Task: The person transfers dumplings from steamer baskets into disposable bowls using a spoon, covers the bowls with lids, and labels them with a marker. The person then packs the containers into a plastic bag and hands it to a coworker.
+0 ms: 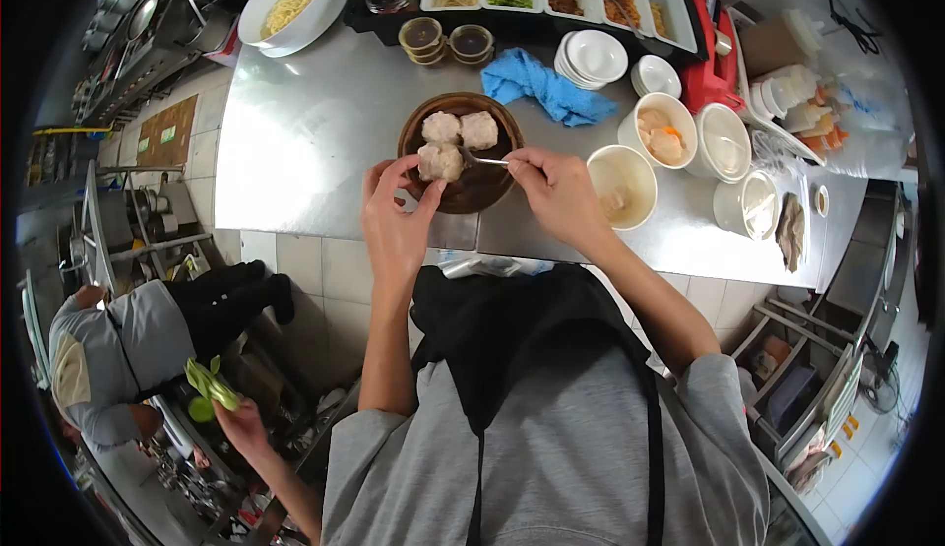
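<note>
Near the front edge of a steel counter (305, 152) I see a round brown basket (482, 192), with a blue cloth (546, 88) just behind it. The person's right hand (559, 190) is beside a white cup (645, 180); the left hand (391, 209) is at the basket's near-left side. Three dumplings (479, 129) sit together in the basket, two behind and one in front. Left thumb and fingertips are pinched around the front dumpling (440, 163). The right fingers are closed on a metal utensil (489, 161), its tip at that dumpling's right side; from here, I can't tell whether it touches.
</note>
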